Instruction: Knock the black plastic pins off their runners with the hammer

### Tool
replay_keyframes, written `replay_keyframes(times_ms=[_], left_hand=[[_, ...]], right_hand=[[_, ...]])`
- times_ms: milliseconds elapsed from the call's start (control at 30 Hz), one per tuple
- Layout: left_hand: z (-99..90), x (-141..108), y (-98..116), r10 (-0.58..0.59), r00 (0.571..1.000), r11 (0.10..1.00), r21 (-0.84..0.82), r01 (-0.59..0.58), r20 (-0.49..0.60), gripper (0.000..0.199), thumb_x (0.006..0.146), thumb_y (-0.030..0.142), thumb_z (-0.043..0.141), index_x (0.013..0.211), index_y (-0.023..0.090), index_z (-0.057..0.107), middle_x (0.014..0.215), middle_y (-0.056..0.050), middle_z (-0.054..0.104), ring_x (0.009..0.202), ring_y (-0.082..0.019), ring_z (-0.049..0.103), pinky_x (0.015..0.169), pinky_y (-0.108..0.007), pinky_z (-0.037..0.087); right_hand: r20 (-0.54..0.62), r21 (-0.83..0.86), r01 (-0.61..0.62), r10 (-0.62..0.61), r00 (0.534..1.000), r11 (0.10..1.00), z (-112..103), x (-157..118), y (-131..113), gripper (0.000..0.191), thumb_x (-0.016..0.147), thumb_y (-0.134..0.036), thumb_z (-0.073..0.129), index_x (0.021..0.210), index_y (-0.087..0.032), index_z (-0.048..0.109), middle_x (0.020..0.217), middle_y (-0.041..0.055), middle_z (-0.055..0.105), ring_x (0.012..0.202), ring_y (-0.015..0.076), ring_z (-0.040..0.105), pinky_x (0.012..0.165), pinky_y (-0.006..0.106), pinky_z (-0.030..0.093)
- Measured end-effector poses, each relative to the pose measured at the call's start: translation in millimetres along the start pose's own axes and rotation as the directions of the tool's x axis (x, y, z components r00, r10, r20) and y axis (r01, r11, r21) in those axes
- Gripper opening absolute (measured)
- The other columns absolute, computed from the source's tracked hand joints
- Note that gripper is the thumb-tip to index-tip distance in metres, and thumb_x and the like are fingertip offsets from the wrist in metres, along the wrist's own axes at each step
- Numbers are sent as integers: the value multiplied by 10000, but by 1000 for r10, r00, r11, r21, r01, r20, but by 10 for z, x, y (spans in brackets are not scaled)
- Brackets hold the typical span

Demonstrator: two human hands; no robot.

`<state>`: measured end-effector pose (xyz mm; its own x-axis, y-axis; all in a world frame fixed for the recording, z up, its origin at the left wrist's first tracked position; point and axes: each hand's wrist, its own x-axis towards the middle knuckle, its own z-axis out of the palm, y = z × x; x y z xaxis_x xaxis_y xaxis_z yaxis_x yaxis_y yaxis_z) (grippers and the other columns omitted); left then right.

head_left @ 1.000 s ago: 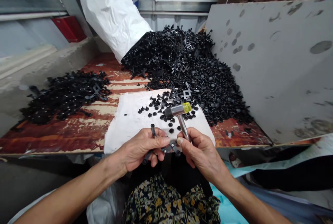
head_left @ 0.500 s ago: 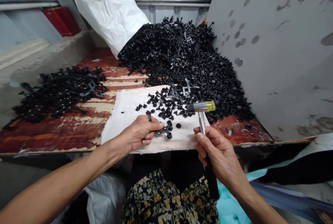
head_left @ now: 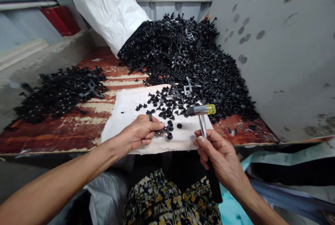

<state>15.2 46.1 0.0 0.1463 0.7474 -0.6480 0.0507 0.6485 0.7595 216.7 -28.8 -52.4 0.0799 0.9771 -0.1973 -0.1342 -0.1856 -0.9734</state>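
Note:
My left hand [head_left: 141, 130] is closed around a black plastic bracket [head_left: 162, 130], which pokes out on both sides of the fingers. The bracket's right end meets small round black plugs at the front of a white cloth [head_left: 125, 124]. In my right hand [head_left: 213, 148] is a small mallet [head_left: 200, 110] with a metal head, one black face and one yellow face. Its fingers wrap the shaft, and the head is raised over the cloth's right side. Loose black plugs [head_left: 167, 108] lie scattered behind the bracket.
A large heap of black plastic parts [head_left: 183, 43] spills from a white sack [head_left: 104, 8] at the back. Another pile of black brackets [head_left: 60, 94] sits at the left on the worn red table [head_left: 86, 127]. A grey board [head_left: 274, 61] leans along the right side.
The mallet head has dipped slightly and shifted a touch left. My left hand and the bracket stay nearly where they were; the view has tilted a little.

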Motion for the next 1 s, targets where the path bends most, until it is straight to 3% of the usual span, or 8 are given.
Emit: replay_keyframes(times_ms=[267, 333, 433, 567, 700, 833, 933, 1000], left_hand=[[11, 21, -7, 4, 1000, 1000, 31, -3, -23, 260, 828, 67, 614, 628, 155, 473, 377, 100, 382, 271, -1, 199, 280, -109, 124], [20, 14, -2, 4, 1000, 999, 50, -3, -28, 252, 827, 70, 616, 638, 158, 476, 371, 100, 378, 274, -4, 193, 283, -113, 119], [35, 3, 14, 18, 999, 994, 106, -14, -36, 231, 830, 76, 609, 646, 153, 493, 388, 75, 437, 278, -4, 192, 289, -121, 111], [46, 0, 47, 43, 997, 977, 214, -29, -62, 246, 815, 83, 613, 607, 151, 501, 375, 69, 425, 280, -8, 193, 294, -134, 121], [45, 7, 78, 78, 996, 958, 277, -66, -33, 248, 795, 110, 613, 575, 157, 507, 351, 91, 318, 286, -18, 192, 299, -146, 131], [16, 37, 76, 85, 996, 944, 322, -68, -39, 225, 765, 119, 613, 566, 155, 513, 393, 53, 402, 301, -29, 231, 301, -166, 129], [-32, 74, 46, 100, 995, 934, 346, -90, -9, 179, 751, 171, 633, 598, 163, 541, 398, 59, 383, 304, -47, 252, 305, -182, 138], [-55, 93, 25, 103, 995, 931, 351, -102, 16, 159, 742, 197, 642, 614, 169, 552, 399, 66, 368, 306, -51, 246, 311, -186, 139]], right_hand=[[64, -116, 20, -13, 998, 993, 9, -5, -5, 399, 816, -549, 616, 961, -179, 599, 487, -93, 395, 366, 82, 347, 328, 191, 291], [83, -209, 67, -51, 995, 976, -13, -12, -17, 368, 860, -513, 574, 986, -171, 624, 475, -92, 379, 370, 86, 344, 338, 197, 296], [103, -379, 222, -197, 975, 898, -39, -33, -81, 324, 906, -410, 540, 1098, -176, 655, 569, -31, 532, 457, 114, 465, 436, 226, 427], [219, -519, 512, -472, 854, 685, -46, -67, -189, 385, 943, -227, 483, 1314, -200, 580, 909, 71, 703, 742, 163, 646, 741, 305, 551], [346, -546, 691, -623, 701, 474, -63, -68, -192, 544, 936, -69, 423, 1446, -258, 457, 1100, 96, 688, 847, 163, 667, 805, 315, 563], [466, -610, 700, -546, 696, 371, -96, -69, -185, 570, 922, -41, 399, 1457, -230, 452, 1037, 113, 688, 813, 179, 675, 760, 315, 582], [401, -597, 713, -633, 662, 368, -102, -105, -224, 645, 920, -21, 413, 1507, -280, 358, 1139, 107, 663, 860, 179, 662, 794, 317, 575], [382, -592, 723, -667, 640, 355, -101, -118, -235, 673, 913, -13, 416, 1518, -294, 334, 1081, 93, 664, 829, 176, 654, 756, 299, 578]])
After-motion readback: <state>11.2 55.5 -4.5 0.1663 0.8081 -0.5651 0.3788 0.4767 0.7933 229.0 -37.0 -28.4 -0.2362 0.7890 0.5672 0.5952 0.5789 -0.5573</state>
